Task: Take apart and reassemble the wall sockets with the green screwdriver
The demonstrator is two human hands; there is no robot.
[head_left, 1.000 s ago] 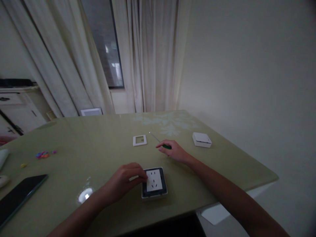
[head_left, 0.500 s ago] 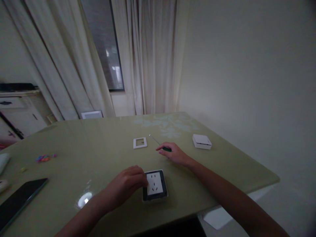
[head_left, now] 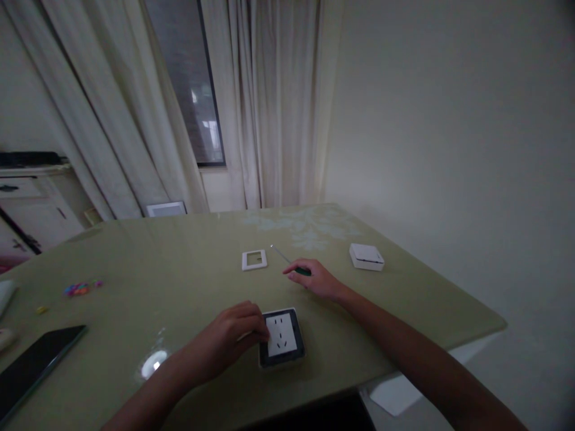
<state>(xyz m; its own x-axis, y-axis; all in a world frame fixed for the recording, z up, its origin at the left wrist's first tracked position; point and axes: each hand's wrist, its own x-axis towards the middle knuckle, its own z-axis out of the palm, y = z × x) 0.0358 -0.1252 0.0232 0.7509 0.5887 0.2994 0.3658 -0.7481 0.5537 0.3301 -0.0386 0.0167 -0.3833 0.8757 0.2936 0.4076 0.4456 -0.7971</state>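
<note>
Close to the table's near edge sits a wall socket (head_left: pixel 281 333), a white faceplate with slots in a dark frame on a box. My left hand (head_left: pixel 240 328) is closed at its left side, thumb and fingertips on the plate's left edge, covering part of that side. Farther off and to the right, my right hand (head_left: pixel 314 278) is closed around the green handle of a screwdriver (head_left: pixel 282 255). Its thin metal shaft points away and to the left, over the table. Left of the shaft lies a white square cover frame (head_left: pixel 244 261), flat on the table.
A small white box (head_left: pixel 367 257) stands at the right on the green-covered table (head_left: pixel 188 257). To the left lie a dark tablet-like slab (head_left: pixel 42 362), small colourful pieces (head_left: pixel 81 289) and a yellow bit (head_left: pixel 42 310). A wall runs along the right side; curtains hang behind.
</note>
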